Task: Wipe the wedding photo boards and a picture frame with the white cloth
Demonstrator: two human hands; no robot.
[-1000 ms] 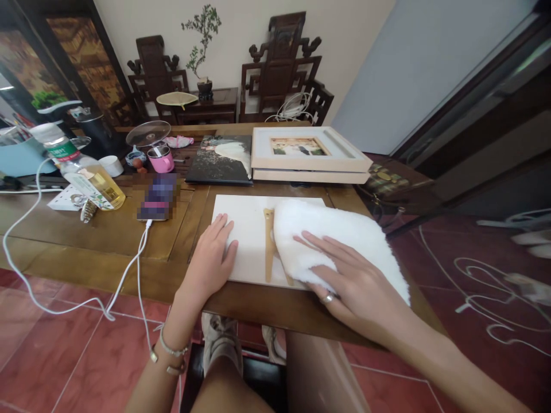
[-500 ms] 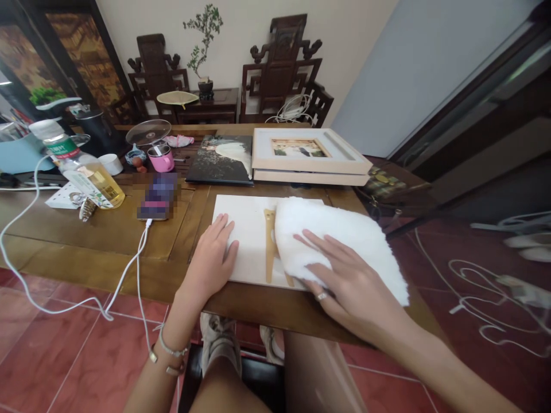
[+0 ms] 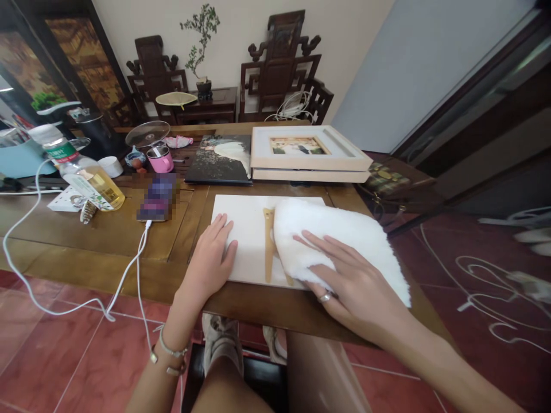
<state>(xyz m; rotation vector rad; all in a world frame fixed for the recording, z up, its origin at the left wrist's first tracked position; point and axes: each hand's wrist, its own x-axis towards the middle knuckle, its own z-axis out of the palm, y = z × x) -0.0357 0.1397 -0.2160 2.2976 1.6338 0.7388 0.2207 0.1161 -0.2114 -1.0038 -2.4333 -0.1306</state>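
A white flat board [image 3: 247, 229] lies near the front edge of the wooden table [image 3: 107, 235]. My left hand [image 3: 209, 261] rests flat on the board's left part, fingers stretched out. My right hand [image 3: 344, 281] lies flat with spread fingers on a fluffy white cloth [image 3: 344, 235] that covers the board's right part and hangs past the table's right edge. A thin wooden stand piece [image 3: 270, 244] lies on the board between my hands, partly under the cloth.
Behind the board are stacked light picture frames [image 3: 307, 155] and a dark photo print [image 3: 221, 160]. A phone [image 3: 158, 198] with a white cable [image 3: 129, 269], an oil bottle [image 3: 81, 175] and a pink cup [image 3: 160, 159] sit at left. Carved chairs [image 3: 282, 69] stand behind.
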